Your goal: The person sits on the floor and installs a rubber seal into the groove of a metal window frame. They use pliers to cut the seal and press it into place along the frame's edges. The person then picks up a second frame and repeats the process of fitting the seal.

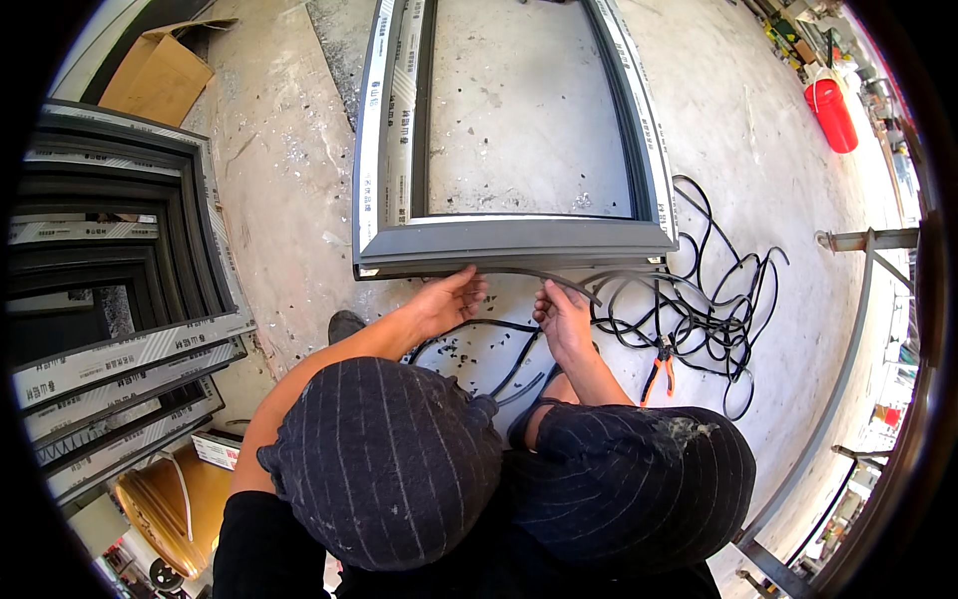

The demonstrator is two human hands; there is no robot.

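Observation:
A grey window frame (509,240), partly covered in printed white film, lies on the floor before me. A black rubber seal strip (521,271) runs along its near edge and bends off to the right. My left hand (449,301) has its curled fingers and thumb on the strip, close against the frame's edge. A short way to the right, my right hand (563,317) pinches the strip with thumb and fingertips just below the frame. Its fingertips are partly hidden. More black strip (714,299) lies in loose tangled loops right of the frame.
Pliers with orange and black handles (659,374) lie by the loops. Dark scraps (464,349) dot the floor between my legs. Several more frames (130,349) are stacked at left, near a cardboard box (160,75). A red bucket (830,115) stands far right, beside a metal rail (848,359).

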